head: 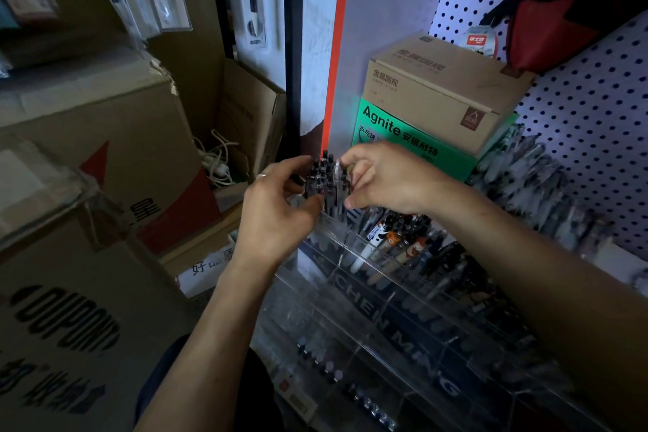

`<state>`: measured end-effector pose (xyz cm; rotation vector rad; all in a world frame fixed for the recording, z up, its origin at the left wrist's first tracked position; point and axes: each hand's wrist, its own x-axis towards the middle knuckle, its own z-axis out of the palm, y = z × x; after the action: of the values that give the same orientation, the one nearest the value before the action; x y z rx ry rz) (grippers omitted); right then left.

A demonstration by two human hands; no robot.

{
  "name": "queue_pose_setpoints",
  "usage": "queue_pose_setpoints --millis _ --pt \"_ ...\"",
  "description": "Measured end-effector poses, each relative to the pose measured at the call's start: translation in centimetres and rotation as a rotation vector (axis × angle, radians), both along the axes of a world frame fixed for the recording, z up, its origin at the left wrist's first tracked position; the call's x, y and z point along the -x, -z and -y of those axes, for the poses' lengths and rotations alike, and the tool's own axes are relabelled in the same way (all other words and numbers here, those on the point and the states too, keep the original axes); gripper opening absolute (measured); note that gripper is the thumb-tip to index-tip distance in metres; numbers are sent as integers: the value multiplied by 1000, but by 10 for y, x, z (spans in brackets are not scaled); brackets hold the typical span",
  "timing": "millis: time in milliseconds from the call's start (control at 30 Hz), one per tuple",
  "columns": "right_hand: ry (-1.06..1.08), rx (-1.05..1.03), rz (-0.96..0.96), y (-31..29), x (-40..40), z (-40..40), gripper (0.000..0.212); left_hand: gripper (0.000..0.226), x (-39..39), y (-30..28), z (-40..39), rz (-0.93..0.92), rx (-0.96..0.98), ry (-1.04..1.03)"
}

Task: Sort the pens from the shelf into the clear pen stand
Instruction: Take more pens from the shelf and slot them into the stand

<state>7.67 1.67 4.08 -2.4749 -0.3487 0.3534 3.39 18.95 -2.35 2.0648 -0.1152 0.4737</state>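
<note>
- We see both hands meeting around a bundle of dark pens (324,182) held upright above the back left corner of the clear pen stand (385,312).
- Our left hand (277,210), a ring on one finger, curls its fingers and thumb round the left side of the bundle.
- Our right hand (378,175) closes on the bundle's right side, thumb low and fingers over the tops of the pens; one clear-barrelled pen sits just under those fingers.
- The stand is a tiered acrylic rack with dividers and dark lettering on its front panels; its upper row holds patterned pens (396,238) leaning to the right, just beside the bundle.
- Lower compartments hold rows of pen caps (322,361), seen end-on.
- Behind the hands a green box (403,133) carries a brown carton (441,88), both against a white pegboard (589,109).
- More packaged pens (533,179) hang or lean at the right of the pegboard; we cannot tell which.
- Large cardboard boxes (87,151) are stacked at the left, and white cables (217,161) lie in an open one.
</note>
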Motion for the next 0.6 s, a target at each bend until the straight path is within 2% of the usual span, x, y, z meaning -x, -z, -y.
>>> queue_pose_setpoints --millis 133,233,467,533,600 --pt "5 -6 28 -5 2 8 55 27 9 -10 2 159 109 -75" --pt "58 -51 86 -8 8 21 42 9 16 -16 11 206 165 -25" --pt "168 -194 301 -33 58 69 26 7 35 -33 52 134 245 303" --pt "203 -193 340 -39 79 88 25 7 39 -38 71 74 282 393" --pt "239 -156 360 -43 99 110 22 5 42 -44 92 62 232 484"
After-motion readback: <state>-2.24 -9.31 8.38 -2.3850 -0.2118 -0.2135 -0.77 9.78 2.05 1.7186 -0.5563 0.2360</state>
